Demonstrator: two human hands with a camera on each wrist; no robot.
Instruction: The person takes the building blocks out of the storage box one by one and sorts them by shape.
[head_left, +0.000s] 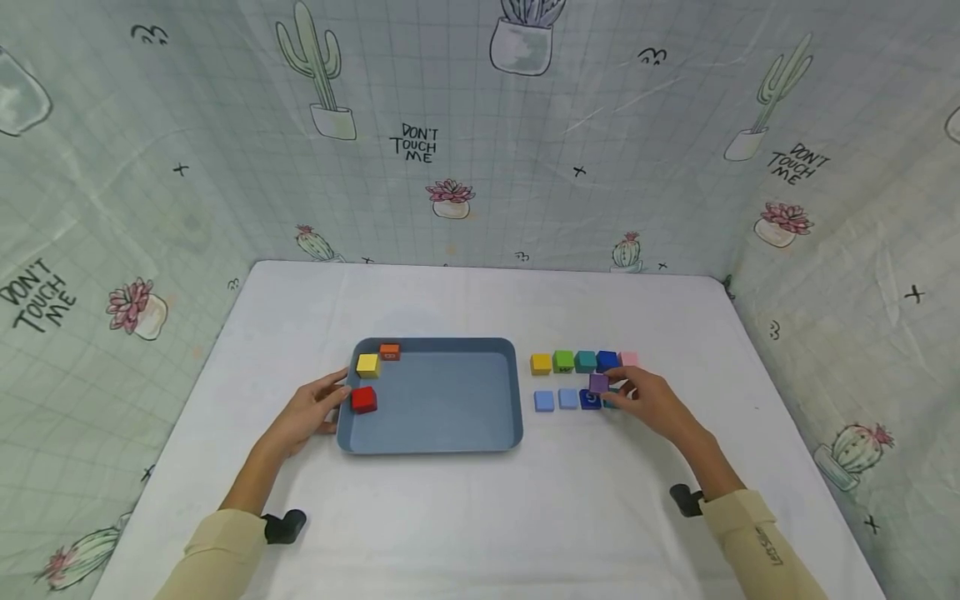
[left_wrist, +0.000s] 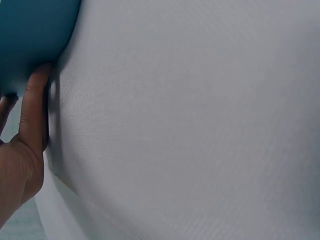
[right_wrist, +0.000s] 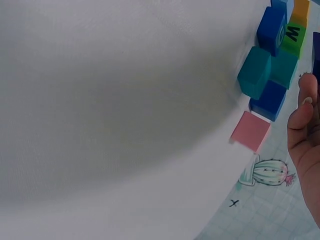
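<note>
A blue-grey tray (head_left: 442, 446) lies on the white table, and my left hand (head_left: 306, 412) holds its left edge, thumb over the rim near the red cube (head_left: 364, 400). A yellow cube (head_left: 368, 365) and an orange cube (head_left: 390, 352) sit in the tray's far left corner area. To the tray's right, my right hand (head_left: 647, 402) pinches a purple cube (head_left: 598, 383) between thumb and fingers, above the two rows of cubes. In the right wrist view the hand (right_wrist: 306, 132) shows at the right edge, beside the held cube (right_wrist: 317, 55).
The far row has yellow, green (head_left: 563, 361), teal (head_left: 585, 361), blue (head_left: 607, 361) and pink (head_left: 628, 358) cubes. Nearer are two light blue cubes (head_left: 544, 402), a dark blue cube (head_left: 590, 400) and a partly hidden teal cube (right_wrist: 254, 72). Patterned cloth (head_left: 525, 208) surrounds the table.
</note>
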